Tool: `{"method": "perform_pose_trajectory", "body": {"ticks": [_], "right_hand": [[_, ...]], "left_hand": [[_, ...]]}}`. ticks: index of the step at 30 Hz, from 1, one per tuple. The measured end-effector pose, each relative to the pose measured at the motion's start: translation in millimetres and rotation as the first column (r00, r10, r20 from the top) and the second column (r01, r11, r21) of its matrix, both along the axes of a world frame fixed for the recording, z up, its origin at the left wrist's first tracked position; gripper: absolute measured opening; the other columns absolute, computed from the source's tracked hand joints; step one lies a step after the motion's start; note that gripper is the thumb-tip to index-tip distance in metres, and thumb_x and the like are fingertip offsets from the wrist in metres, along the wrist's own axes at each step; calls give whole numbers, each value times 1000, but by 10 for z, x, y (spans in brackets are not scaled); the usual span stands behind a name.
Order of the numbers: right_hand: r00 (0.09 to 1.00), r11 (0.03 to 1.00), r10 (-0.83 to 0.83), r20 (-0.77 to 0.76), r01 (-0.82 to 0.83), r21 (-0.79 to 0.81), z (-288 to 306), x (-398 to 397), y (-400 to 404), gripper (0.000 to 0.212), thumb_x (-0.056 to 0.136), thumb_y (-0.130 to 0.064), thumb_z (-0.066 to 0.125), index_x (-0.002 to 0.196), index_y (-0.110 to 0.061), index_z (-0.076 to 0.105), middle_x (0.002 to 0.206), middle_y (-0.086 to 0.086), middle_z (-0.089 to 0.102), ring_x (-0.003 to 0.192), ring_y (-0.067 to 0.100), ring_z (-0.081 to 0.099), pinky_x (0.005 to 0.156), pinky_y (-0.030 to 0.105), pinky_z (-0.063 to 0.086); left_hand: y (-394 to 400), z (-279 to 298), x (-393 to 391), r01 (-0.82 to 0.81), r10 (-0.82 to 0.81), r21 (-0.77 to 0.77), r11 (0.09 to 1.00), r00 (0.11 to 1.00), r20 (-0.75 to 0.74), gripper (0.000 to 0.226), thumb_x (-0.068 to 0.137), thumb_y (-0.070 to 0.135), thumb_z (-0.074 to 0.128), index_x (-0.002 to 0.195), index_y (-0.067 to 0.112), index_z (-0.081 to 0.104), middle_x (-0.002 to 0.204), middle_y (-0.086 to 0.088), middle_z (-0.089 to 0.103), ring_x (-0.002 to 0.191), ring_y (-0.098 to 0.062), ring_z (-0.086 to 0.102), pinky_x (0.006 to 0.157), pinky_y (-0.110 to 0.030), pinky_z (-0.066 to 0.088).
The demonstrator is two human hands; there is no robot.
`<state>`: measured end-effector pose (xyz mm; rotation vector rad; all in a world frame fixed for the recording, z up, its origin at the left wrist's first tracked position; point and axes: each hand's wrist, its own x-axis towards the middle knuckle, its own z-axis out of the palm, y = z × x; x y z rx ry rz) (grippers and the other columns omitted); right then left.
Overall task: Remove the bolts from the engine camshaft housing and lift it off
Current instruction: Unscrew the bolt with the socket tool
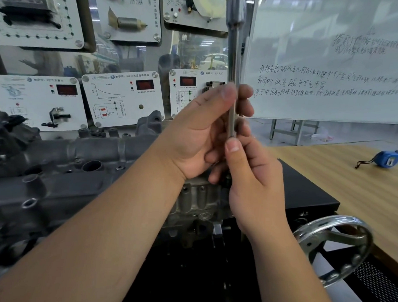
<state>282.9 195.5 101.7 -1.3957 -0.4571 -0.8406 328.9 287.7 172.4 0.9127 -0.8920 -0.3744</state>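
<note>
The camshaft housing [57, 168], a dark grey cast part with round openings along its top, lies across the left and centre of the view on the engine, running from the left edge toward the middle. Its right end passes behind the person's forearms and cannot be made out. Below the hands a lighter metal face of the engine [196, 202] shows, with a few small bolt heads on it.

Above that end, a long steel socket wrench [234, 61] stands nearly upright, its wide socket head at the top of the view. The left hand [203, 133] wraps its fingers and thumb around the middle of the shaft. The right hand [249, 173] grips the shaft just below, thumb pressed up along it. The lower tip of the tool is hidden by the hands, so whether it sits on a bolt cannot be told.

To the right a chrome handwheel [334, 248] sits on the black stand. Farther right, a blue tape measure [387, 158] lies on a wooden table [350, 190]. Behind are a whiteboard [332, 65] with handwriting and white training panels [123, 98].
</note>
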Motion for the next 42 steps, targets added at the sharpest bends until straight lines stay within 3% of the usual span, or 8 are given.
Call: {"method": "perform_pose_trajectory", "body": {"ticks": [6,12,15,20,25,31,38,42], "right_hand": [[999,997,40,8,-41,69,-3,-5,7,28,100,-33,49,93,-11,65,76,3,70,54,16,58,58,25,49],[996,982,72,53,-80,174,-4,-3,21,19,84,-32,70,100,-23,66,81,-3,68,52,13,59,53,25,50],[997,988,56,55,-63,142,-10,19,-8,5,88,-30,67,92,-30,70,74,-3,67,53,15,60,54,27,51],[999,996,37,28,-39,84,-12,13,-3,23,97,-32,54,90,-15,68,80,4,72,58,19,61,61,29,51],[1000,998,12,1,-12,65,-10,-12,-3,27,103,-28,48,92,-11,66,77,3,71,53,16,59,58,24,50],[999,997,-42,19,41,68,-36,-13,25,19,93,-30,64,103,-13,65,70,-2,65,52,12,58,55,27,49],[1000,999,8,4,-8,36,-22,-16,-7,29,103,-25,47,87,-10,66,79,4,71,57,17,60,61,27,51],[999,994,44,11,-45,99,-27,-19,11,27,101,-30,51,112,-9,63,80,4,72,53,16,58,58,25,49]], "left_hand": [[0,21,-9,61,-61,31,998,998,7,29,98,26,43,104,13,68,82,2,72,65,-7,67,32,-16,31],[-26,2,15,-60,60,15,998,998,4,15,90,16,57,84,15,72,73,0,69,63,-13,63,61,-25,53],[-29,-3,17,-92,92,12,996,996,5,2,87,16,58,86,15,58,72,2,67,64,-14,60,54,-26,47],[-2,20,26,43,-43,31,999,999,-18,32,98,37,42,97,17,68,79,4,69,66,-9,65,33,-15,29],[-6,9,25,7,-7,9,1000,1000,13,20,98,24,47,101,14,64,79,3,67,65,-8,65,33,-17,26],[-18,5,17,-75,74,-17,997,997,-13,3,88,17,57,91,15,59,74,3,67,62,-11,62,60,-25,48],[0,24,-9,52,-52,15,999,998,-29,26,98,28,45,103,15,66,79,3,69,64,-8,67,31,-15,30],[-13,9,-8,-29,29,16,999,999,-20,17,91,17,55,88,19,71,76,2,70,63,-10,66,37,-15,31]]}}
